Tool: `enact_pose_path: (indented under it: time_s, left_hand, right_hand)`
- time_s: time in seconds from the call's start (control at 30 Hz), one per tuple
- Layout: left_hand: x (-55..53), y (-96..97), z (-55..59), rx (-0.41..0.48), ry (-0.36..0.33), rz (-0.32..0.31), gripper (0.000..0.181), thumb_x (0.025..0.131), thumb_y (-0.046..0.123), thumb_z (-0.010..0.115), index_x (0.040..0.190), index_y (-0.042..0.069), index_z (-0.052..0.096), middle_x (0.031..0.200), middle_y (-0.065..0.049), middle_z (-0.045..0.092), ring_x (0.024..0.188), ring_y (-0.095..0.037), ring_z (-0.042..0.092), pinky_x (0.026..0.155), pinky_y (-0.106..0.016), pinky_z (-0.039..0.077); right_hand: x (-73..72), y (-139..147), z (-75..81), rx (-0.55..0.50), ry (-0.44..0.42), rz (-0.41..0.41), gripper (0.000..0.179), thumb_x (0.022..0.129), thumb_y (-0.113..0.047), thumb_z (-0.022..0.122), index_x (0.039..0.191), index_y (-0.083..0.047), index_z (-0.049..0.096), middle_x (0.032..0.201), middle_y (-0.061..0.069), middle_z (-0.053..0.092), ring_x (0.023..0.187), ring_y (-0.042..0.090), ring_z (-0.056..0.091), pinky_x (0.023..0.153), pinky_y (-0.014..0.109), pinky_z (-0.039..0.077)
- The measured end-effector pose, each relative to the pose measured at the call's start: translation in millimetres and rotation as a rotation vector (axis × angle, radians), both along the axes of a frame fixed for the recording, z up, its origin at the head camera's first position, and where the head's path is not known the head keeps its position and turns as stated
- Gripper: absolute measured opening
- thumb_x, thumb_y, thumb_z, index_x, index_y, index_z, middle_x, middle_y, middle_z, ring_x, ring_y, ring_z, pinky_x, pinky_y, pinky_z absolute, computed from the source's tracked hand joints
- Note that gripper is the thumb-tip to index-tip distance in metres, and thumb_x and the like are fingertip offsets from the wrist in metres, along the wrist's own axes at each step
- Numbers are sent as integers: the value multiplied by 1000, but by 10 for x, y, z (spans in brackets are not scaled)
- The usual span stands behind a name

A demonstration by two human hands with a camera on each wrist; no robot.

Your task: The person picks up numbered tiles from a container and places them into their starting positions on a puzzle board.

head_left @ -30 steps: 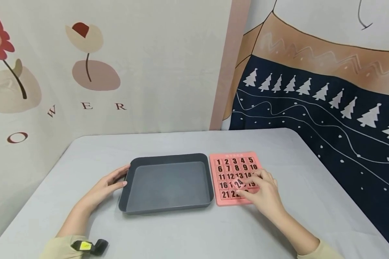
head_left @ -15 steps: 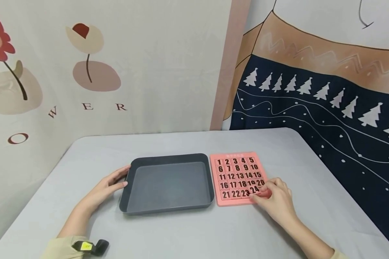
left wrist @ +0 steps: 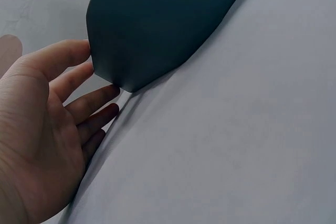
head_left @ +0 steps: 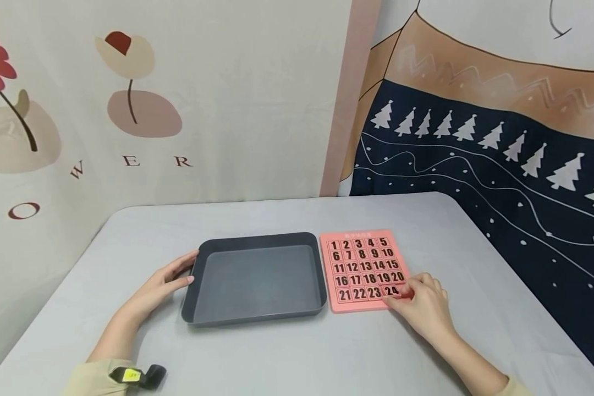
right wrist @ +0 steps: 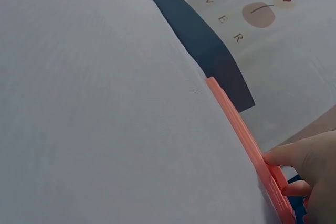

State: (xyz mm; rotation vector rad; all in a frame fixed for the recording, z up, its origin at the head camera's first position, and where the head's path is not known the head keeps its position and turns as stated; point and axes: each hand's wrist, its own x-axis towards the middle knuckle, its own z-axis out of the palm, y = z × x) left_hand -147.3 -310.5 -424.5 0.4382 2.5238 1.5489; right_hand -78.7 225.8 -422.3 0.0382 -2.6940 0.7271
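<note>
A pink number board point(head_left: 366, 306) lies on the table, with rows of number tiles in it. At its lower right corner my right hand point(head_left: 428, 308) pinches the tile marked 24 point(head_left: 391, 290) between thumb and fingers; the tile sits slightly askew in the bottom row, after 23. In the right wrist view the fingertips of the right hand point(right wrist: 315, 169) are at the edge of the board point(right wrist: 244, 135). To the left stands a dark grey rectangular tray point(head_left: 257, 283). My left hand point(head_left: 153, 294) touches the tray's left wall with extended fingers, also visible in the left wrist view.
A pale cloth covers the table point(head_left: 277, 357). The tray's right wall stands close beside the board. Behind the table hang a cream curtain point(head_left: 257, 110) with flower prints and a dark blue cloth point(head_left: 475, 170) with white trees.
My right hand has carried the 24 tile rightward and down from over the board's middle to the bottom row, where it now lies flatter. My left hand stays at the tray.
</note>
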Motion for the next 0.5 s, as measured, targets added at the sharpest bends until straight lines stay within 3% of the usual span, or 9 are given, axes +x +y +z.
enact_pose_path:
  time_s: [0.23,0.3,0.5]
  left_hand:
    - [13,-9,14,-10,4,-2,63,97,23,58,151,10,29,150,-19,32,136,-41,25,106,-62,20]
    - [16,-13,14,-18,7,-1,63,97,24,58,151,12,30,150,-18,33,136,-40,26,110,-48,25]
    - [21,-12,26,-20,5,1,63,97,25,58,151,13,30,151,-17,32,137,-39,26,110,-41,27]
  right_hand:
    - [-18,2,2,-20,-37,14,34,69,-36,85,72,-10,63,95,9,55,88,28,46,75,42,31]
    - [-17,4,4,-22,-41,22,33,70,-36,85,72,-11,64,96,9,55,88,28,46,76,43,31]
    - [-5,18,36,12,-9,48,25,72,-32,84,76,-11,70,96,9,58,87,27,47,75,44,32]
